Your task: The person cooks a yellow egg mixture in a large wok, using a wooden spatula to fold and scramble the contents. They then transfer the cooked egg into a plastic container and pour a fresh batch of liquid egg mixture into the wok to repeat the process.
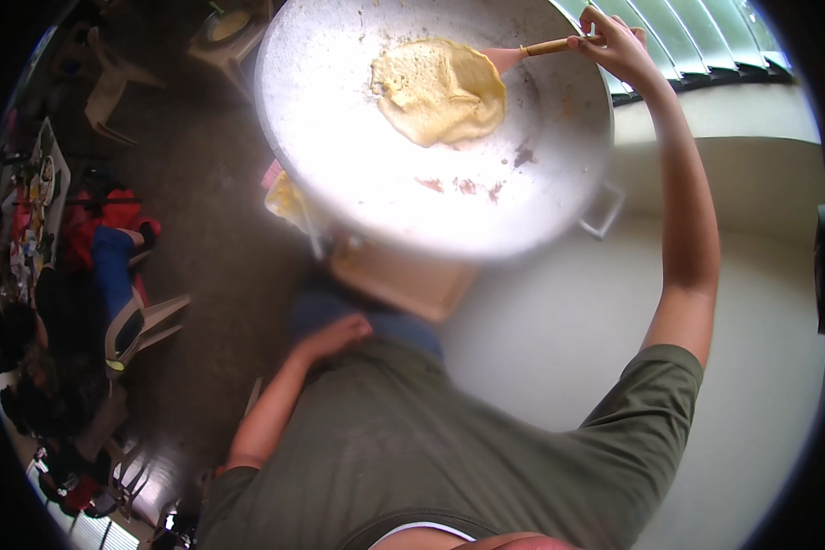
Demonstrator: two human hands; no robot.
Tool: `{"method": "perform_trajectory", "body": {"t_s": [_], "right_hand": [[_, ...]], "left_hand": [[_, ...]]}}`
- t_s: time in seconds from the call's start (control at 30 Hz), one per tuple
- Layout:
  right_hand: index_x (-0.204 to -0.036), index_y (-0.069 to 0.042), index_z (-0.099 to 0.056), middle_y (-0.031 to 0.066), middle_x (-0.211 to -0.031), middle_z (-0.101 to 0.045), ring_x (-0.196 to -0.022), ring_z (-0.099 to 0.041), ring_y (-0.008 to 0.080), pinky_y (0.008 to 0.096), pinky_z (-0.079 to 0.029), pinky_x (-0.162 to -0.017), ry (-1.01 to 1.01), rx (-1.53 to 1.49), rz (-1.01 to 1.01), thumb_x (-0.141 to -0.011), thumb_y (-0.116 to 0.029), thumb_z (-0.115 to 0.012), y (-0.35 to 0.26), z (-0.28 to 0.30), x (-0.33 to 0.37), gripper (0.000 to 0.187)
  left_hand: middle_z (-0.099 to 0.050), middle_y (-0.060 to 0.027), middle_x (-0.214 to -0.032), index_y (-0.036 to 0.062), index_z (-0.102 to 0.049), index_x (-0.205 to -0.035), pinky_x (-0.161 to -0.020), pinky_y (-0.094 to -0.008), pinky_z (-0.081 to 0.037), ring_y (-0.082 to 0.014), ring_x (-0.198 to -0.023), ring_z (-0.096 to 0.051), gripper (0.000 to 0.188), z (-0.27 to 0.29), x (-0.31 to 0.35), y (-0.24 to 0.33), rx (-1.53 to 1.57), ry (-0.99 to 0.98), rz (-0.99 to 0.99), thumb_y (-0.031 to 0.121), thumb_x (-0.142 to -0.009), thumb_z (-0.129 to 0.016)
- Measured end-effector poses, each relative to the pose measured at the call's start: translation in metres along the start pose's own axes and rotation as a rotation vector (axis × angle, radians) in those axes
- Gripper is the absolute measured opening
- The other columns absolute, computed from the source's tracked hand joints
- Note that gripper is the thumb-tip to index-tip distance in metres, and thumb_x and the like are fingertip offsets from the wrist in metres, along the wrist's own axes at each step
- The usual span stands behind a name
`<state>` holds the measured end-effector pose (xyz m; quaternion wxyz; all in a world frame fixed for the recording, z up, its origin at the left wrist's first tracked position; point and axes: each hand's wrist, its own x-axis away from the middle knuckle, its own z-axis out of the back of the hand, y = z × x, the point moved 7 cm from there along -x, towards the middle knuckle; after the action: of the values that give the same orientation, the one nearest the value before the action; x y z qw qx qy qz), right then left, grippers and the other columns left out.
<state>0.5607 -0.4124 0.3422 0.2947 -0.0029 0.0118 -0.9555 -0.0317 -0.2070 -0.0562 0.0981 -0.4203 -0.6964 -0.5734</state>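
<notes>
A wide, shiny metal wok (367, 197) fills the top middle of the view. In it lies a flat, yellowish, folded-edged pancake or omelette (440, 92); I cannot tell which. My right hand (619, 50), arm stretched forward, grips the wooden handle of a spatula (550, 46) from the wok's far right. The spatula's pinkish blade touches the right edge of the flat yellow food and is partly under it. My left hand (335, 337) stays low by my waist, fingers curled in, with nothing visible in it.
A side handle (602, 211) sticks out from the wok's lower right. Below the wok is a tan tray-like surface (403, 275), with a yellow bag-like thing (289, 202) to its left. Plastic chairs (115, 87) and a cluttered table (46, 183) stand left. Louvred window panes (697, 37) are at far right.
</notes>
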Motion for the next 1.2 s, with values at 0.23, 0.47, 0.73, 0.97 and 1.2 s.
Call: {"method": "perform_trajectory", "body": {"t_s": [0.23, 0.47, 0.73, 0.97, 1.2], "right_hand": [[-0.099, -0.014, -0.048, -0.0015, -0.080, -0.051, -0.083, -0.052, 0.0130, 0.0308, -0.032, -0.092, 0.069, -0.028, 0.080, -0.085, -0.073, -0.074, 0.059, -0.029, -0.016, 0.066], [-0.111, -0.006, -0.050, 0.0073, -0.102, -0.054, -0.090, -0.053, 0.0249, 0.0405, -0.047, -0.079, 0.016, -0.392, 0.013, -0.085, -0.040, -0.083, 0.044, -0.024, -0.006, 0.054], [-0.096, -0.015, -0.046, -0.0022, -0.076, -0.046, -0.076, -0.048, 0.0106, 0.0246, -0.037, -0.069, 0.055, -0.370, 0.042, -0.080, -0.068, -0.081, 0.071, -0.042, -0.018, 0.066], [-0.093, -0.014, -0.043, -0.0035, -0.077, -0.038, -0.072, -0.040, 0.0096, 0.0255, -0.031, -0.064, 0.011, -0.487, 0.054, -0.084, -0.062, -0.082, 0.075, -0.048, -0.021, 0.063], [-0.094, -0.014, -0.041, -0.0044, -0.079, -0.035, -0.071, -0.035, 0.0066, 0.0245, -0.028, -0.063, -0.024, -0.619, 0.072, -0.087, -0.054, -0.083, 0.086, -0.057, -0.023, 0.059]], "left_hand": [[-0.063, -0.0041, -0.108, 0.0067, -0.065, -0.115, -0.093, -0.0323, -0.049, -0.0147, -0.100, -0.059, 0.029, -0.001, -0.005, 0.002, -0.005, -0.017, 0.008, 0.033, -0.108, -0.055], [-0.063, -0.0037, -0.107, 0.0074, -0.064, -0.115, -0.093, -0.0322, -0.049, -0.0144, -0.100, -0.059, 0.028, -0.003, -0.002, 0.004, -0.020, -0.009, 0.001, 0.033, -0.108, -0.055], [-0.063, -0.0034, -0.107, 0.0073, -0.064, -0.114, -0.092, -0.0322, -0.048, -0.0145, -0.100, -0.058, 0.028, -0.003, -0.003, 0.004, -0.019, -0.012, -0.010, 0.033, -0.108, -0.055], [-0.063, -0.0040, -0.107, 0.0071, -0.065, -0.113, -0.093, -0.0323, -0.049, -0.0145, -0.100, -0.059, 0.027, -0.003, -0.003, 0.002, -0.016, -0.010, 0.000, 0.032, -0.108, -0.055], [-0.062, -0.0031, -0.109, 0.0068, -0.064, -0.115, -0.093, -0.0306, -0.048, -0.0133, -0.100, -0.057, 0.027, -0.003, -0.004, 0.001, -0.011, -0.030, 0.000, 0.031, -0.109, -0.055]]}}
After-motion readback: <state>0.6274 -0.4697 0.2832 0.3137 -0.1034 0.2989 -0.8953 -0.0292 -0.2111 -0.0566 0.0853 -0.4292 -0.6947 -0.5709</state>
